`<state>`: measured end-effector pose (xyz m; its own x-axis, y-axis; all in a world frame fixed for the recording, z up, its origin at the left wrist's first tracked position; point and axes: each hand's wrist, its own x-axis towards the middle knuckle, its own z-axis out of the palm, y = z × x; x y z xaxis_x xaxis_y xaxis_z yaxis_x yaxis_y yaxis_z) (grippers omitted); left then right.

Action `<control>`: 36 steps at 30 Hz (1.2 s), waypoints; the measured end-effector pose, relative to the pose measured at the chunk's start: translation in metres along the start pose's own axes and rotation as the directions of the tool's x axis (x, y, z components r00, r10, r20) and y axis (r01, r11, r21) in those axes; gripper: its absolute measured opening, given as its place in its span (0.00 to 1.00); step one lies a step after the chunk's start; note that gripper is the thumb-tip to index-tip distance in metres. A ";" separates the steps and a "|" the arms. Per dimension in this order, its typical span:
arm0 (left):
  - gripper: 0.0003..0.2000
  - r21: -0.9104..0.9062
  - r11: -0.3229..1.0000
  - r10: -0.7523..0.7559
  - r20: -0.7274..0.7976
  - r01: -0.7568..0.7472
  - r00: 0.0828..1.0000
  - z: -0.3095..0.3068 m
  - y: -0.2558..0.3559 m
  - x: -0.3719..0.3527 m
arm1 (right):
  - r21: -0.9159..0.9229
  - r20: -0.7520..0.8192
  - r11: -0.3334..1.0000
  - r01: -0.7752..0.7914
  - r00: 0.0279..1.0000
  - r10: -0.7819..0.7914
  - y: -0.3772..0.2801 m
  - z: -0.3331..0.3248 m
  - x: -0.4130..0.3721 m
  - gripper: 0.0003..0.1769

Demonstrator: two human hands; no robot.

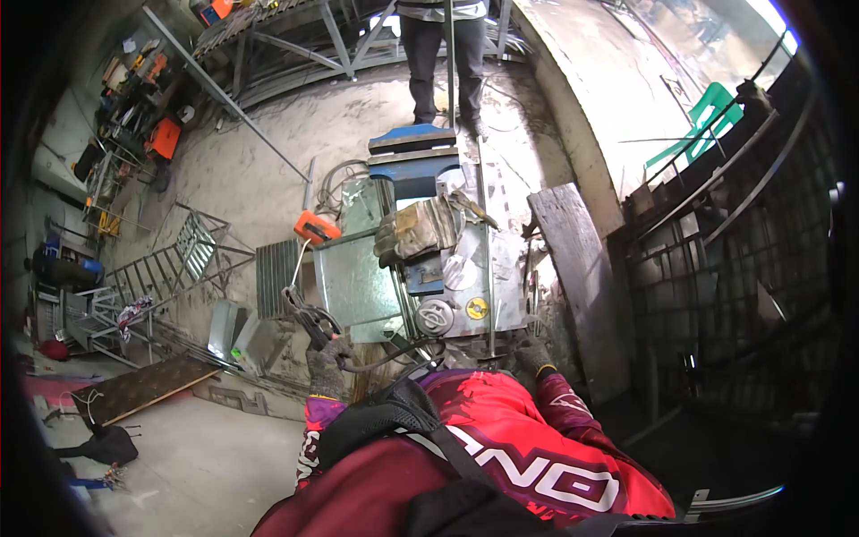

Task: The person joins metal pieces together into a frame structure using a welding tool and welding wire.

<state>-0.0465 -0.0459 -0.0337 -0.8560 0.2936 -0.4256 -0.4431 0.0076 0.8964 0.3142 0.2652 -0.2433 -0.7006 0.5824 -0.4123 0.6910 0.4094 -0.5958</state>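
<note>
Because cable (383, 362) trails off clamp-like tool (310, 315), L hand (326, 365) wraps handle closed, prob. controlling both; R hand (531, 353) nr bench (510, 309) edge, can't tell grip.

A metalworking workshop, with a blue bench vise (413, 143).

the stained floor (268, 130) is brightly lit in places; a green chair (713, 109) shows past a pale ledge (582, 112) at right, a cluttered rack (100, 192) at left.

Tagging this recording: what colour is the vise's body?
The vise has a blue body, seen best in the head view.
</note>
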 end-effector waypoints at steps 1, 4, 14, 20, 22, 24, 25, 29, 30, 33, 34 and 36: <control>0.07 -0.074 0.997 0.030 -0.036 -0.033 0.999 0.004 -0.001 0.000 | 0.159 -0.002 0.969 -0.190 0.981 0.192 0.000 0.002 -0.001 0.16; 0.07 -0.049 0.999 0.023 0.004 -0.023 1.000 0.003 -0.003 0.001 | 0.281 0.018 0.889 -0.361 0.928 0.372 -0.012 -0.003 -0.011 0.14; 0.07 -0.005 1.000 -0.011 0.082 0.012 0.997 0.004 -0.006 0.006 | 0.206 -0.019 0.934 -0.291 0.953 0.302 0.000 -0.004 -0.015 0.11; 0.09 -0.058 0.997 0.059 0.050 -0.056 0.997 0.009 -0.014 0.013 | 0.237 0.018 0.954 -0.183 0.983 0.184 0.025 0.008 -0.008 0.11; 0.10 -0.066 0.996 0.066 0.032 -0.064 0.997 0.020 0.003 0.003 | 0.096 0.020 0.989 -0.113 0.994 0.112 0.017 0.001 -0.006 0.12; 0.12 -0.071 0.996 0.058 0.023 -0.056 0.998 0.017 -0.003 0.008 | -0.024 0.027 0.998 -0.050 0.998 0.051 0.012 -0.004 -0.006 0.13; 0.12 -0.086 0.994 0.077 0.031 -0.074 0.997 0.007 -0.018 0.018 | -0.059 0.036 0.997 -0.043 0.998 0.045 0.009 -0.005 -0.006 0.14; 0.12 -0.047 0.997 0.057 0.044 -0.055 0.997 0.008 -0.018 0.025 | 0.092 0.099 0.966 -0.241 0.968 0.232 0.002 -0.009 0.002 0.14; 0.13 -0.077 0.996 0.055 0.048 -0.052 0.997 0.009 -0.019 0.025 | 0.148 0.108 0.955 -0.256 0.964 0.242 -0.014 -0.023 -0.006 0.13; 0.14 -0.096 0.994 0.064 0.074 -0.056 0.995 0.015 -0.015 0.024 | 0.038 0.196 0.922 -0.385 0.908 0.371 -0.029 -0.035 -0.007 0.15; 0.14 -0.070 0.997 0.048 0.053 -0.044 0.997 0.024 0.000 0.013 | 0.037 0.187 0.925 -0.377 0.912 0.364 -0.031 -0.039 -0.004 0.15; 0.15 -0.024 0.999 0.033 0.027 -0.033 0.999 0.033 0.011 0.004 | -0.193 0.162 0.935 -0.298 0.930 0.330 -0.036 -0.039 -0.007 0.18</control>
<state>-0.0460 -0.0133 -0.0216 -0.8628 0.3191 -0.3921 -0.4212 -0.0247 0.9066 0.3010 0.2742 -0.1922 -0.4528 0.5626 -0.6917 0.8889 0.3452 -0.3012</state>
